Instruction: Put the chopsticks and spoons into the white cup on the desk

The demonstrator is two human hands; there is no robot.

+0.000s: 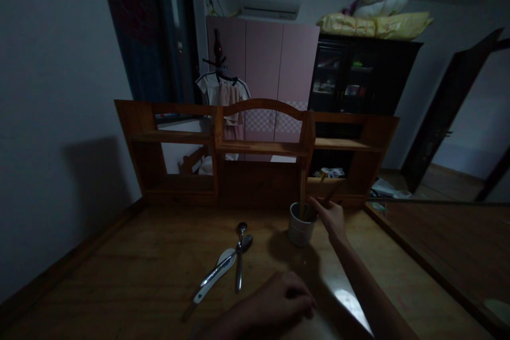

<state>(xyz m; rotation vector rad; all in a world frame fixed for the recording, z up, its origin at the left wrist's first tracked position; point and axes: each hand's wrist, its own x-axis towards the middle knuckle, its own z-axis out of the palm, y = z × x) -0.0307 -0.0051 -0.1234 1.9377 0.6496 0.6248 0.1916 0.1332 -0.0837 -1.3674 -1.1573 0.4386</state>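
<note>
My right hand (331,219) is at the right rim of a pale patterned cup (299,231), its fingers pinched together. A thin dark stick (333,194) slants up to the right from those fingers, its lower end hidden. Another light wooden stick (303,191) stands upright in the cup. My left hand (283,297) hangs loosely curled over the near table, with nothing visible in it. Left of the cup, two metal spoons (239,260) (246,243) cross each other, and one lies over a white ceramic spoon (211,282).
The cup and spoons are on a wooden table (159,255). A low wooden shelf unit (258,147) borders its back. A raised wooden edge (422,265) runs along the right, a wall (59,117) along the left. Beyond are a pink wardrobe (263,58) and a dark cabinet (382,79).
</note>
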